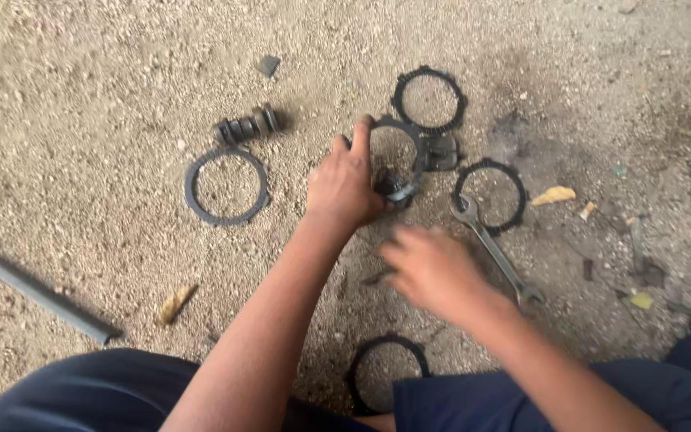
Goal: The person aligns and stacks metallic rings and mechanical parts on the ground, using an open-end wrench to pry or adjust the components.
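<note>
My left hand (344, 182) grips a round dark metal assembly (400, 160) that stands on the sandy ground, fingers over its rim. Below and to the right of it, my right hand (432, 268) hovers low over the ground, blurred, and I cannot tell if it holds anything. A steel wrench (496, 252) lies just right of that hand. Thin dark toothed rings lie around: one at the far top (429, 99), one beside the wrench head (489, 195), one to the left (226, 186), and one between my knees (388, 370).
A dark ribbed cylindrical part (248, 125) lies above the left ring. A grey bar (37, 294) lies at the left edge. Dry leaves (555, 194) and small debris dot the dirt. My dark blue trouser legs (89, 392) fill the bottom.
</note>
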